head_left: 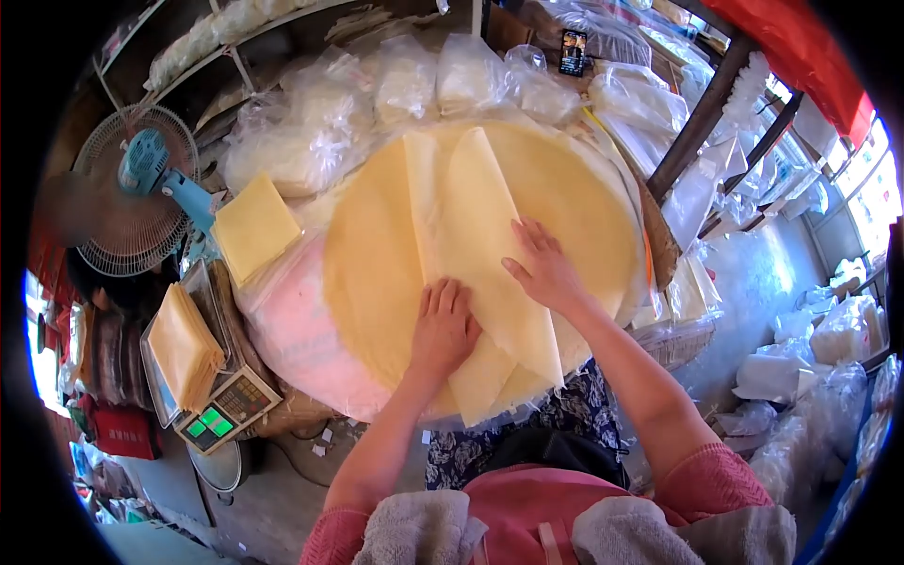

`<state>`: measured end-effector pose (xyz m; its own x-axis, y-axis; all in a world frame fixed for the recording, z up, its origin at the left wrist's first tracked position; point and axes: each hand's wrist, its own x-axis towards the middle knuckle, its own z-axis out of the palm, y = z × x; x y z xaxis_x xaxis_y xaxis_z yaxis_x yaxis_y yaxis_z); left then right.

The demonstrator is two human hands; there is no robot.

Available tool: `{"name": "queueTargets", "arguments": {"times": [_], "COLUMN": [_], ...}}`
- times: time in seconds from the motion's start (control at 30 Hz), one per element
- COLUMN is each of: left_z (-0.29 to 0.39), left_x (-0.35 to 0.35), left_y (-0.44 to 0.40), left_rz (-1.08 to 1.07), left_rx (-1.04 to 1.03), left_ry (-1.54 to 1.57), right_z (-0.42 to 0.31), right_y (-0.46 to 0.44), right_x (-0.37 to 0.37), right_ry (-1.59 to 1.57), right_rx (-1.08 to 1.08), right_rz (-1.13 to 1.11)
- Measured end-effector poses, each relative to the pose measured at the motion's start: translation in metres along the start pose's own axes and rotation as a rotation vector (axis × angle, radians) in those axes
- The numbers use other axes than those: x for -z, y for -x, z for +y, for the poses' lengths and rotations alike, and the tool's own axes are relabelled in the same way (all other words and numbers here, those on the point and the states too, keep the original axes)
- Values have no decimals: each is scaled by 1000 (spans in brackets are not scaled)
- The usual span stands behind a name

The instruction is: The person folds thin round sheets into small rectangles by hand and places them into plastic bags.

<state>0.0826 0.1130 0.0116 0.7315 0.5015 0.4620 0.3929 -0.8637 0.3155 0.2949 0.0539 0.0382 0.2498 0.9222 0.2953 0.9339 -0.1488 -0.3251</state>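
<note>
My left hand (444, 325): loosely flattened, gripping nothing — on the folded sheet (476, 217).
My right hand (543, 266): spread, ungripping — same sheet.
Underneath: round yellow pile (584, 202).

In the middle, large round thin yellow sheet (589, 212); on it, long folded pale-yellow sheet (478, 212), under left hand (443, 328) and right hand (548, 271). Behind, row of clear plastic bags (405, 80); among them, to the right, black rectangular phone (573, 53). Left, square pale-yellow sheet stack (254, 229); farther left, blue fan with round wire guard (143, 162). Nearer on the left, rectangular yellow sheet stack (184, 344) on digital metal-pan scale (234, 403).
</note>
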Motion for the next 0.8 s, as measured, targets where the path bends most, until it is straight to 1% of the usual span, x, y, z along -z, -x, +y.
{"name": "queueTargets", "arguments": {"times": [0.1, 0.13, 0.2, 0.3, 0.4, 0.5, 0.6, 0.73, 0.8], "left_z": [-4, -5, -1, 1, 0, 0, -1, -7, -16], "left_x": [-4, -4, 1, -3, -6, -5, -7, -7, 0], "left_y": [0, 1, 0, -2, 1, 1, 4, 7, 16], "left_rz": [7, 7, 31, 43, 39, 31, 16, -19, -104], "left_rx": [-8, -10, 0, 7, 14, 26, 43, 28, 2], "left_ry": [-9, -6, 21, 10, 0, 7, 14, 64, 131], "right_z": [-1, -2, -5, -2, 0, -6, -8, -3, 4], "right_y": [-3, -3, -4, -3, 2, 23, 56, 91, 102], "right_x": [-26, -32, -39, -43, -46, -30, -14, 3, 9], "right_ry": [-13, 28, 111, 119, 145, 239, 159, 135, 124], "right_rx": [-49, -61, -86, -93, -47, 75, 200, 283, 317], "right_rz": [-35, -38, -38, -54, -7, -48, -94, -148, -178]}}
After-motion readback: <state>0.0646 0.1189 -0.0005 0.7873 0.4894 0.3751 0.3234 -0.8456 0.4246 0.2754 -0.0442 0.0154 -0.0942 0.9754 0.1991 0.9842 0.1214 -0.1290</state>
